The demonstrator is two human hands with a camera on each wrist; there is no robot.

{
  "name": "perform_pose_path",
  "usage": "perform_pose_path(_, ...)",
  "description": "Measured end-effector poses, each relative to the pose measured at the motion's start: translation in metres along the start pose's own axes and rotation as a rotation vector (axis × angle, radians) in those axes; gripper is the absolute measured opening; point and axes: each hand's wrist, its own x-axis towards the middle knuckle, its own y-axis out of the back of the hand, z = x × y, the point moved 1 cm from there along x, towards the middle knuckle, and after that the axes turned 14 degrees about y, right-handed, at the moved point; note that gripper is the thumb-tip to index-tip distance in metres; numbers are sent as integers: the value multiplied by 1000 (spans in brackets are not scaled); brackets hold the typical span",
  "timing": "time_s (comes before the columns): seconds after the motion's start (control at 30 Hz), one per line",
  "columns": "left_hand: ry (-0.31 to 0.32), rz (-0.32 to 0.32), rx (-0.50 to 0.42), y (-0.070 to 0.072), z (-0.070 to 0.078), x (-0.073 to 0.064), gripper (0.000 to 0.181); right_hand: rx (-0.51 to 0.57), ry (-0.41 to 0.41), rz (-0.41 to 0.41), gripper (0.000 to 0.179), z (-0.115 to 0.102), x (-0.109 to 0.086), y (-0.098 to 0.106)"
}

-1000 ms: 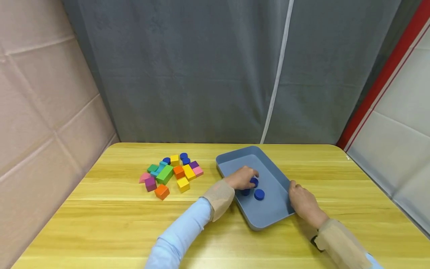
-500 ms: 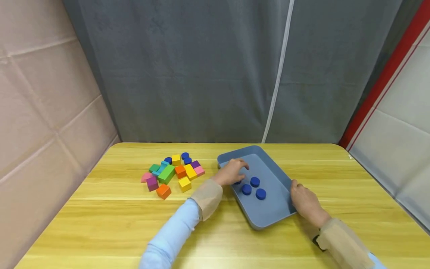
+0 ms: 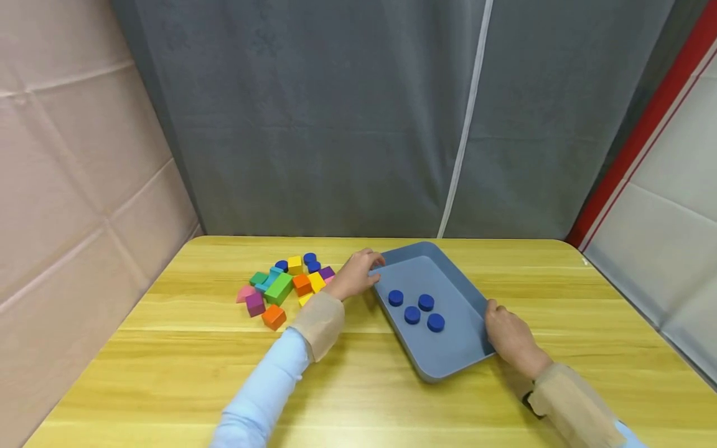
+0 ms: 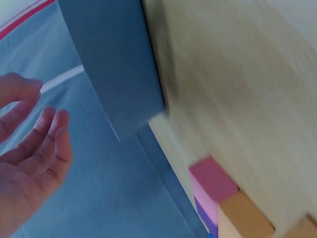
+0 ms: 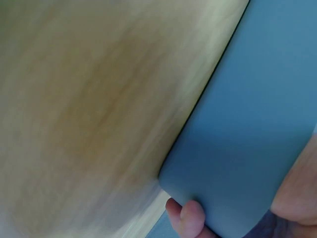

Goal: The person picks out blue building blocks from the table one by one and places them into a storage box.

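My left hand (image 3: 353, 274) is at the tray's left rim, its fingers loosely bent with nothing in them. The left wrist view shows the same hand (image 4: 34, 171) with a gap between thumb and fingers, beside the tray's outer wall (image 4: 109, 64). My right hand (image 3: 511, 339) grips the right side of the blue-grey tray (image 3: 448, 358). Close up in the right wrist view, its fingertips (image 5: 190, 218) curl under the tray's edge and the thumb lies over the other side. Several round blue blocks (image 3: 426, 302) lie flat inside the tray, apart from one another.
Left of the tray, several coloured blocks lie in a cluster on the wooden table (image 3: 185, 373), among them a green block (image 3: 279, 289), an orange cube (image 3: 274, 317), a purple cube (image 3: 255, 304) and round blue ones (image 3: 310, 257). A grey curtain (image 3: 336, 124) hangs behind the table.
My left hand has drawn back leftward from inside the tray to its left rim, uncovering the round blue blocks there. The right hand still holds the tray in place.
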Motion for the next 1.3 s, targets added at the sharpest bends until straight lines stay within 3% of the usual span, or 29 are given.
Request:
perform_pose_path(0.17, 41, 52, 15, 11, -14, -1, 17, -3, 9, 7, 26, 0, 0, 0)
perform_pose_path(0.6, 181, 56, 37, 40, -41, -6, 20, -12, 2, -4, 27, 1, 0, -1)
perform_pose_path(1.3, 376, 23, 91, 58, -81, -12, 28, -19, 0, -10, 31, -2, -2, 0)
